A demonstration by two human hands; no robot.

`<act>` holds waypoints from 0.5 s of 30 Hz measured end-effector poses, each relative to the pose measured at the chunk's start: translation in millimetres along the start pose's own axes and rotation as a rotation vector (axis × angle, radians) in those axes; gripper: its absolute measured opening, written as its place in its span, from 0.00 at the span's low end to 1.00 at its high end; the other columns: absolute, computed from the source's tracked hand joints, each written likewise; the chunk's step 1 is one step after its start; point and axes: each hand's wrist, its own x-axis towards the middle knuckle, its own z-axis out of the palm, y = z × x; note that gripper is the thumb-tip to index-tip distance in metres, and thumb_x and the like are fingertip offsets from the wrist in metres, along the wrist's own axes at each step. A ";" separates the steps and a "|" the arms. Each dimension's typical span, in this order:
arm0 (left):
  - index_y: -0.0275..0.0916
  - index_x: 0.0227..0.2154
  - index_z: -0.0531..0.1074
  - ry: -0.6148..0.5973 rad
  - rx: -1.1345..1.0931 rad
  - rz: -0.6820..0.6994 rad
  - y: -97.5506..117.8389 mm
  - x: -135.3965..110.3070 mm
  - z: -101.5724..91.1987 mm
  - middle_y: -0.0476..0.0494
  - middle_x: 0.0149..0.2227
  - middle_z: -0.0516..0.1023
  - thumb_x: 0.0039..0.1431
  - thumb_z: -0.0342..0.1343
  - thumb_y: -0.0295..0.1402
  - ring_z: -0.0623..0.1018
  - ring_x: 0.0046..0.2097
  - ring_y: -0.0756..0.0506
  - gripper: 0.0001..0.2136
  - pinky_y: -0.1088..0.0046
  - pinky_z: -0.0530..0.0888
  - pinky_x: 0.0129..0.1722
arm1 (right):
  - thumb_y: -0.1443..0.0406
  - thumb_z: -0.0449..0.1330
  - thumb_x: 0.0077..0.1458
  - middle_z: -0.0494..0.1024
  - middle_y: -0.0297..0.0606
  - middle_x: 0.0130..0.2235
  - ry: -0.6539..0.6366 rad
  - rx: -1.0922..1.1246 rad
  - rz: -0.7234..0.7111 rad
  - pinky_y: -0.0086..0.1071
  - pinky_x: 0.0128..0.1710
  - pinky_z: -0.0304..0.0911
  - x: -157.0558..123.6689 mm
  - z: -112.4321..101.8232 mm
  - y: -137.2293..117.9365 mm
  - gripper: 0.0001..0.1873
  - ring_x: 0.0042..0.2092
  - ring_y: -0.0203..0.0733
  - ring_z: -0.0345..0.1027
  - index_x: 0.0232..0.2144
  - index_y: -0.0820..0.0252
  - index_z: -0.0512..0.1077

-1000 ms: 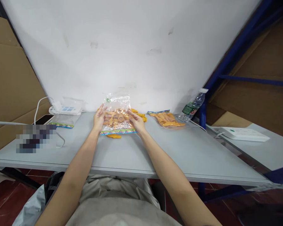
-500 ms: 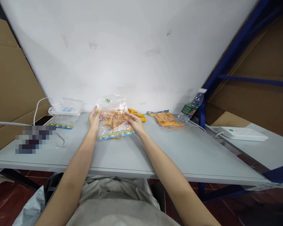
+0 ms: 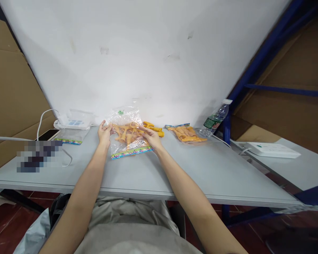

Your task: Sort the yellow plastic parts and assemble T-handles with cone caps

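Between my two hands is a clear plastic bag (image 3: pixel 124 116) with a colourful printed strip along its near edge. My left hand (image 3: pixel 104 134) grips its left side, fingers closed at the edge. On the right side, my right hand (image 3: pixel 151 137) holds the bag with thumb and fingers. Several orange-yellow plastic pieces (image 3: pixel 129 135) show in or through the clear film; I cannot tell whether all lie inside. Just beyond my right hand, more yellow pieces (image 3: pixel 155 129) rest on the table. Farther right lies another clear bag filled with orange pieces (image 3: pixel 187 134).
A flat clear bag (image 3: pixel 71 135) lies at the left beside a phone (image 3: pixel 48 135) and a white device with cables (image 3: pixel 75 121). A plastic bottle (image 3: pixel 216 118) leans at the back right. A white power strip (image 3: pixel 272 150) sits on the side table.
My left hand has shifted slightly left along the bag's edge, and the bag's near edge has dropped a little. My right hand stays almost in place.
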 end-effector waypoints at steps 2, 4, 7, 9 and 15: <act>0.35 0.55 0.65 0.035 0.000 -0.008 2.6 0.6 -0.2 0.57 0.20 0.69 0.50 0.61 0.23 0.71 0.21 0.55 0.27 0.81 0.68 0.22 | 0.59 0.65 0.45 0.75 0.39 0.55 -0.011 0.002 -0.006 0.39 0.40 0.72 -0.4 0.7 -0.4 0.23 0.30 0.38 0.76 0.47 0.53 0.77; 0.35 0.53 0.66 0.059 0.008 -0.020 5.3 0.4 -0.1 0.57 0.19 0.69 0.53 0.59 0.24 0.71 0.20 0.55 0.22 0.81 0.68 0.22 | 0.59 0.65 0.45 0.76 0.39 0.54 -0.016 0.007 -0.015 0.40 0.41 0.72 -0.6 1.1 0.0 0.24 0.31 0.39 0.76 0.47 0.53 0.77; 0.36 0.52 0.64 0.051 0.059 -0.022 7.9 -1.1 1.1 0.55 0.20 0.72 0.57 0.55 0.27 0.71 0.18 0.54 0.19 0.80 0.67 0.20 | 0.58 0.65 0.46 0.75 0.40 0.55 0.019 0.000 -0.032 0.42 0.43 0.72 0.3 1.0 1.8 0.24 0.34 0.42 0.77 0.48 0.53 0.77; 0.38 0.51 0.64 -0.021 0.095 -0.045 8.2 -2.9 2.3 0.50 0.24 0.77 0.59 0.54 0.31 0.73 0.18 0.53 0.17 0.79 0.67 0.19 | 0.57 0.64 0.47 0.73 0.41 0.57 0.083 0.002 -0.051 0.43 0.46 0.71 1.5 0.2 3.1 0.25 0.37 0.45 0.78 0.50 0.53 0.76; 0.35 0.32 0.72 -0.370 0.231 -0.199 4.7 -9.6 4.6 0.43 0.27 0.80 0.51 0.62 0.36 0.76 0.22 0.49 0.10 0.77 0.70 0.21 | 0.56 0.63 0.48 0.66 0.41 0.63 0.265 0.051 -0.147 0.44 0.56 0.65 4.1 -0.3 2.6 0.32 0.55 0.51 0.70 0.56 0.55 0.70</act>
